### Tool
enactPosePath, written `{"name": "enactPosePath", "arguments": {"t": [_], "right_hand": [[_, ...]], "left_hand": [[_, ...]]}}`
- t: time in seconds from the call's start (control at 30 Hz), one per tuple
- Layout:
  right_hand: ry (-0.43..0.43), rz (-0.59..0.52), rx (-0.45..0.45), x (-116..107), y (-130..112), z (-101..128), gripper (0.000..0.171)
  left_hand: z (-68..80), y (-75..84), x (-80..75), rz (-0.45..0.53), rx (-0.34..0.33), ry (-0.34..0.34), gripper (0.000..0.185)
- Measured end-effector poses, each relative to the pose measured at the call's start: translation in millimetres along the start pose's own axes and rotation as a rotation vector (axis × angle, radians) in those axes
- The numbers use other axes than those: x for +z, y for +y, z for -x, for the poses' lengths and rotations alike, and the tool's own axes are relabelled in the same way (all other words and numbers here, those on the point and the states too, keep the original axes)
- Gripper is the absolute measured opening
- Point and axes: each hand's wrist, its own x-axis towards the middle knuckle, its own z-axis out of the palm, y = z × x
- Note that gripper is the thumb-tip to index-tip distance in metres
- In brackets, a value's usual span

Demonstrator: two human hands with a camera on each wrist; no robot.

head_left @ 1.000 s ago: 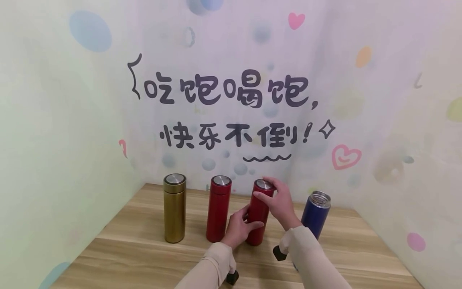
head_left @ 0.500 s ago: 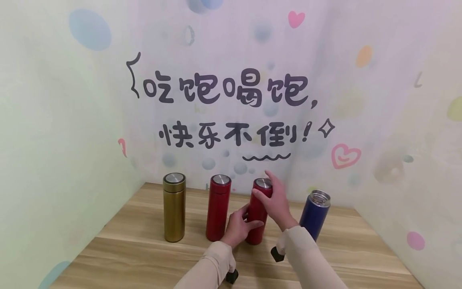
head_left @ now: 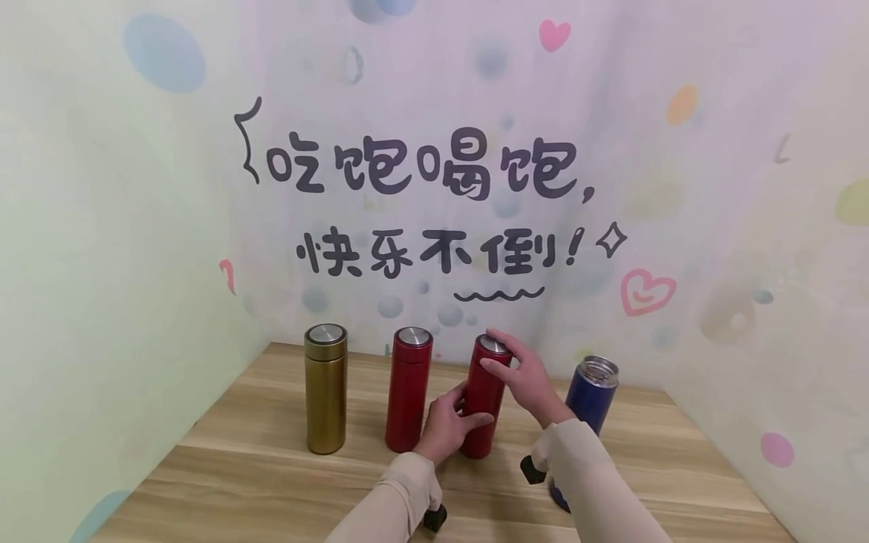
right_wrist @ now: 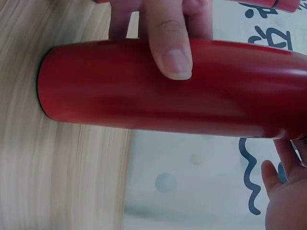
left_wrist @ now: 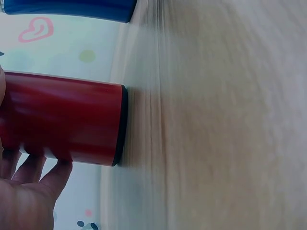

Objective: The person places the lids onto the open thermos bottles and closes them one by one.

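A red flask with a steel-topped lid stands upright on the wooden table. My left hand grips its body low down, thumb across the front. My right hand holds the lid from the right, fingers over the top and thumb on the side. In the left wrist view the red flask's base rests on the table, with my left fingers wrapped under it. The right wrist view shows the red flask's body and part of my right hand.
A gold flask and a second red flask stand to the left, both lidded. A blue flask with no lid stands just right of my right arm. Decorated walls enclose the table on three sides.
My right hand has shifted round the lid: the index finger, raised half a second ago, now lies across the top. The left hand and the flask stay in place.
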Motion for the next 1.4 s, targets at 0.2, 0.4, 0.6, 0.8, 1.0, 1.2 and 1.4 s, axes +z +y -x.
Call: {"name": "enactPosePath", "arguments": {"t": [0.2,0.4,0.6,0.8,1.0,1.2,1.4], "right_hand": [[0.108,0.158,-0.034,6.3,-1.7,-0.8,0.058],[0.239,0.298,-0.086,17.2,-4.9,-3.7,0.058],[0.339,0.392,-0.084,26.2,-4.2,-3.4,0.058],[0.304,0.330,-0.052,28.3,-0.4,-0.5,0.061],[0.073,-0.010,-0.030,15.5,2.6,4.1,0.055],[-0.010,-0.059,-0.008,5.7,3.7,1.4,0.056],[0.068,0.054,-0.012,6.8,3.2,1.2,0.060]], "left_hand": [[0.9,1.0,-1.1,-0.012,-0.009,0.003,0.073],[0.0,-0.1,0.0,-0.022,-0.022,0.008,0.071],[-1.0,0.0,1.0,-0.033,-0.016,0.010,0.070],[-1.9,-0.7,0.8,-0.023,-0.026,-0.001,0.072],[-2.3,-2.8,-0.7,-0.012,-0.025,-0.004,0.074],[0.0,-3.2,-3.2,0.003,-0.005,0.002,0.073],[-0.2,-0.1,-2.9,0.006,0.009,-0.005,0.071]]}}
